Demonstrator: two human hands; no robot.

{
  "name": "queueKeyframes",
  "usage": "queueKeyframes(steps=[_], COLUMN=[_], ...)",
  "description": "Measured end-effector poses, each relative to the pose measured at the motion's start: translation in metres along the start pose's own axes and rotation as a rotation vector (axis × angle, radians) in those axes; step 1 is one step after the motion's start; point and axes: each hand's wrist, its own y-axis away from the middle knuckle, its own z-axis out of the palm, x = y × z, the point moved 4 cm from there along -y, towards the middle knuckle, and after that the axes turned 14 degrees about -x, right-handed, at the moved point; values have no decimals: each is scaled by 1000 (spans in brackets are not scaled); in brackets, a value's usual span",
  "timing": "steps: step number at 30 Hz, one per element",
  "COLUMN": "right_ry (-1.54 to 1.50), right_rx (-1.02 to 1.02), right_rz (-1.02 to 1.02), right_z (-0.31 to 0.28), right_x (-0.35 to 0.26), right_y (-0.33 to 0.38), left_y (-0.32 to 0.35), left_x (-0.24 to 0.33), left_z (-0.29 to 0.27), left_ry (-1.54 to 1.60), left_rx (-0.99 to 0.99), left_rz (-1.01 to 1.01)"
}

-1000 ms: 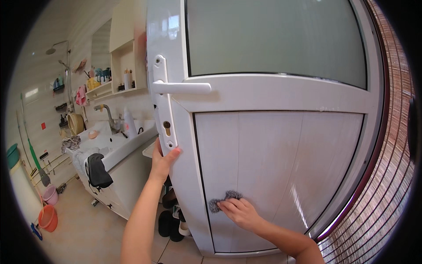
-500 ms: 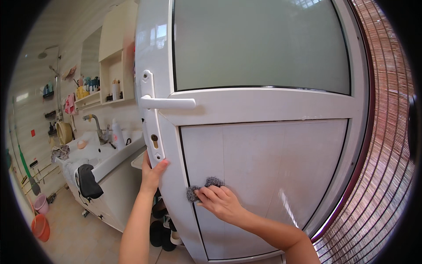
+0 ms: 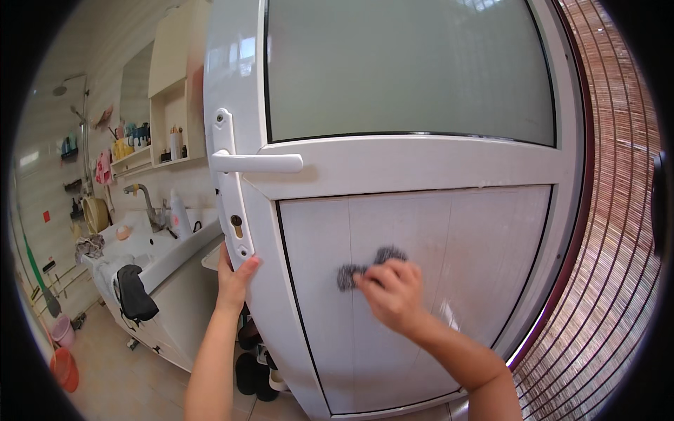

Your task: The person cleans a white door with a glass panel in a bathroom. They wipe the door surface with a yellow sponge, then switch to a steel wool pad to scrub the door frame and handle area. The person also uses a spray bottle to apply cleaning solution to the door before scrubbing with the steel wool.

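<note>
A white door with a frosted glass pane above and a white lower panel stands in front of me. My right hand presses a grey scouring pad, fuzzy like steel wool, against the lower panel; its ends stick out past my fingers, slightly blurred. My left hand grips the door's left edge just below the lock plate, thumb on the front face and the other fingers hidden behind. Above it, the white lever handle points right.
On the left are a white washbasin with a tap, a dark cloth item over its edge, and a wall cabinet. Buckets stand on the tiled floor. Shoes sit behind the door. A reed blind hangs right.
My right hand has moved the scouring pad up and to the right across the lower panel. The left hand keeps its hold on the door edge; the whole view has shifted slightly.
</note>
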Motion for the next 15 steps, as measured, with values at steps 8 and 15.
queueKeyframes(steps=[8, 15], right_ry=[61, 59], right_rx=[37, -9], right_rz=[93, 60], right_z=[-19, -21], right_x=[21, 21], right_y=[-22, -36], left_y=[4, 5], left_x=[4, 2], left_z=[-3, -6], left_ry=[-12, -36], left_rx=[14, 16], left_rz=[-5, -29])
